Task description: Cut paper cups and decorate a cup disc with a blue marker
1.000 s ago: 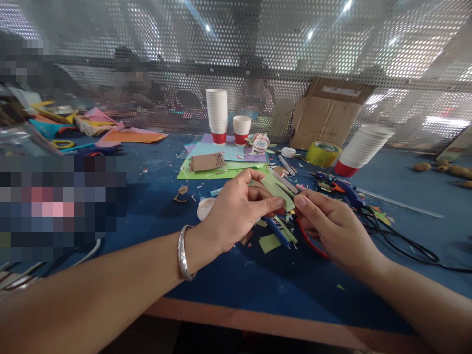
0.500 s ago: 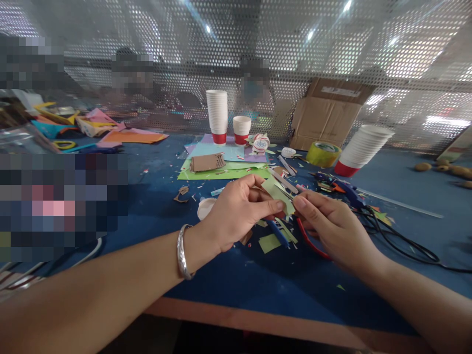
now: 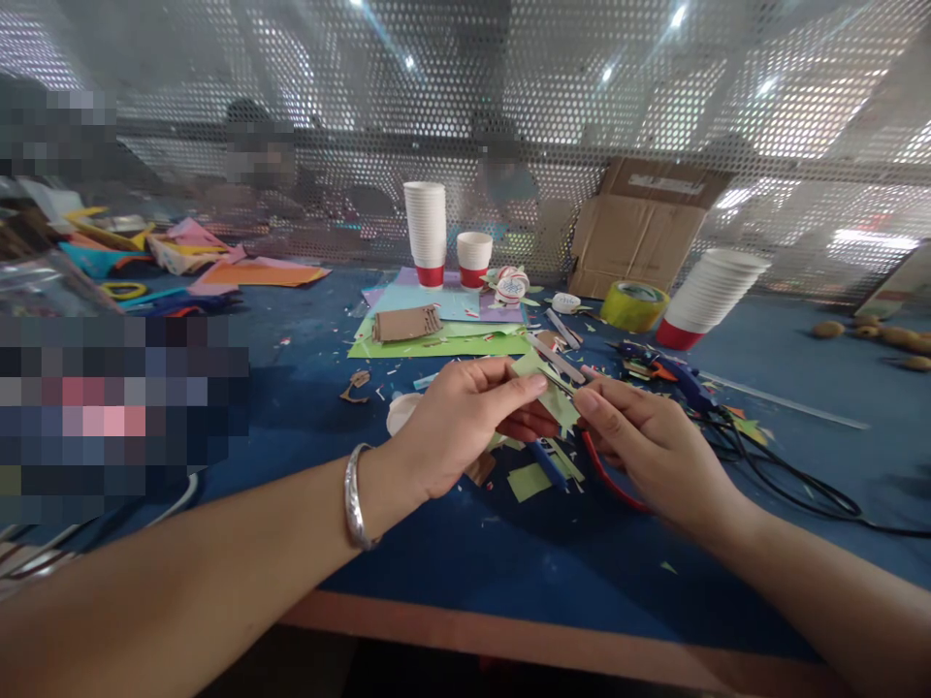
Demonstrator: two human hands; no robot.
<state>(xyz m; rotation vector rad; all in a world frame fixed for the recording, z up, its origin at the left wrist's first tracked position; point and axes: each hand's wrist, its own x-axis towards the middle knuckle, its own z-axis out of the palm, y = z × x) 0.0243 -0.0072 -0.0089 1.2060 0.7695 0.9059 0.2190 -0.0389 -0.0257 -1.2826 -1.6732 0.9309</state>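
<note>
Paper point(image 3: 527, 364) between hands point(image 3: 465, 417) point(image 3: 644, 436); tape point(image 3: 634, 310) before carton point(image 3: 632, 242).

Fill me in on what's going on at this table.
A person's bare left hand pinches a small pale green piece of paper, while the right hand holds red-handled metal scissors, their blades at the paper. This is happening over a blue tabletop strewn with flat green paper scraps. Beyond the hands, a tall stack of white paper cups with red bases stands upright on coloured paper sheets.
</note>
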